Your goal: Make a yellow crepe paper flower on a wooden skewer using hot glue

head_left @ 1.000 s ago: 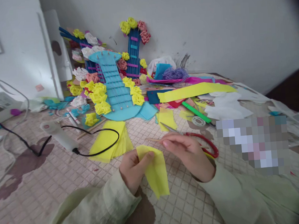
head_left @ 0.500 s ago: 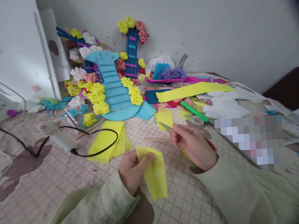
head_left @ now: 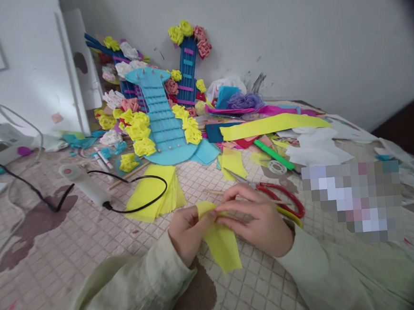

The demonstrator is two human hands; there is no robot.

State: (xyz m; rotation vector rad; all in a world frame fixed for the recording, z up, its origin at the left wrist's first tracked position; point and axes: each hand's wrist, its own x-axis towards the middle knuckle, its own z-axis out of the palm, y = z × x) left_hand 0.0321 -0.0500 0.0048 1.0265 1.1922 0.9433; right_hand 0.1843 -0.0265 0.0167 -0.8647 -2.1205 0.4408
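A folded piece of thin yellow crepe paper (head_left: 223, 249) hangs between my hands above the table. My left hand (head_left: 186, 235) is closed on its upper left part, thumb on top. At the paper's upper edge, the fingertips of my right hand (head_left: 260, 217) pinch it close to my left thumb. Scissors with red handles (head_left: 298, 202) lie just behind my right hand, which partly covers them. A thin wooden stick (head_left: 212, 192) also runs behind that hand. To the left rests a fanned stack of yellow paper sheets (head_left: 170, 196).
A light-blue guitar-shaped craft (head_left: 167, 134) with yellow paper flowers stands at the back. A white handheld device (head_left: 85, 186) trails a black cord across the yellow stack. Right of centre are a green-handled tool (head_left: 273, 153), a tape roll (head_left: 277, 167) and a yellow strip (head_left: 276, 124).
My right hand has moved left from over the scissors to the yellow paper and now pinches its edge. The scissors lie uncovered in part. My left hand keeps its hold.
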